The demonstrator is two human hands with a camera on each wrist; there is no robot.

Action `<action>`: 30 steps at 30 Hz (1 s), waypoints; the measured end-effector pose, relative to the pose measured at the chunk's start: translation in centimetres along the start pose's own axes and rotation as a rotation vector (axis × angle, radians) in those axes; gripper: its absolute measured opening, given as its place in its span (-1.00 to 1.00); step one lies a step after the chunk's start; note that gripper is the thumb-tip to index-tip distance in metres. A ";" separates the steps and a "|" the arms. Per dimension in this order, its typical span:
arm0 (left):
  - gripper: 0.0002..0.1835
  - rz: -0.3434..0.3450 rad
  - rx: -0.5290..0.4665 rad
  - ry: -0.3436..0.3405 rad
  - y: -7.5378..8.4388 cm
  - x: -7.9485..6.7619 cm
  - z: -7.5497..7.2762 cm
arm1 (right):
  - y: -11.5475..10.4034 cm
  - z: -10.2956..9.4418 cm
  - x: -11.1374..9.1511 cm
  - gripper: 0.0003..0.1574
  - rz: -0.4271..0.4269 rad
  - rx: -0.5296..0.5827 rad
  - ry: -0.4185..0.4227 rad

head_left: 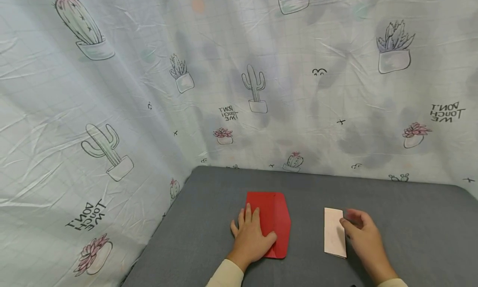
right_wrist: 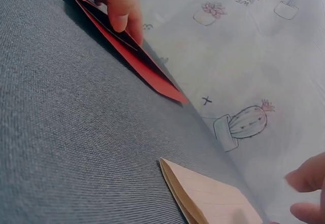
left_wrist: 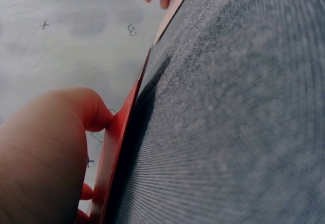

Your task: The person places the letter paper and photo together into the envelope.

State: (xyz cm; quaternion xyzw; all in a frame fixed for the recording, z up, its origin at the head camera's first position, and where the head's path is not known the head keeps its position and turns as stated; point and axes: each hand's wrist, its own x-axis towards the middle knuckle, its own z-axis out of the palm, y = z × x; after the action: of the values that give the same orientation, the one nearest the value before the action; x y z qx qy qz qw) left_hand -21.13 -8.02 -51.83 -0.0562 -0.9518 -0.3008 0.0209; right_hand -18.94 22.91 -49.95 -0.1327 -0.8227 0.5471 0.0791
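Observation:
A red envelope point(head_left: 282, 220) lies on the grey table, its flap unfolded toward the right. My left hand point(head_left: 252, 237) rests on it with fingers spread, the thumb near the flap's fold. In the right wrist view the envelope's mouth gapes a little beside that thumb. To the right lies a folded sheet of pale, lined paper point(head_left: 333, 232), its layers slightly parted at one edge in the right wrist view. My right hand point(head_left: 365, 234) is at the paper's right edge, fingers loosely bent, thumb overlapping the edge in the head view. The right wrist view shows fingers point(right_wrist: 309, 176) apart from the sheet.
Grey cloth covers the table point(head_left: 209, 204). A white curtain point(head_left: 295, 100) printed with cacti and lettering hangs behind it and along the left side. A strip of bare cloth separates the envelope from the paper.

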 end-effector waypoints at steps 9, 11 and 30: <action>-0.04 0.005 0.006 0.005 -0.1 0.0 0.1 | 0.1 -0.1 0.3 -0.33 -0.028 -0.072 -0.037; -0.04 0.006 0.005 0.008 -0.1 0.0 0.1 | 0.1 -0.1 0.3 -0.38 -0.035 -0.085 -0.051; -0.04 0.007 0.012 0.010 0.0 0.0 0.1 | 0.1 -0.4 0.0 -0.58 0.034 0.000 -0.013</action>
State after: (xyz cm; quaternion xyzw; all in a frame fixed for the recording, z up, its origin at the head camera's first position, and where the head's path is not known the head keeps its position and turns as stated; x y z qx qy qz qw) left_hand -21.14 -7.96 -51.93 -0.0581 -0.9532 -0.2954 0.0270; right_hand -18.82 23.26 -49.88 -0.1429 -0.8209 0.5491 0.0643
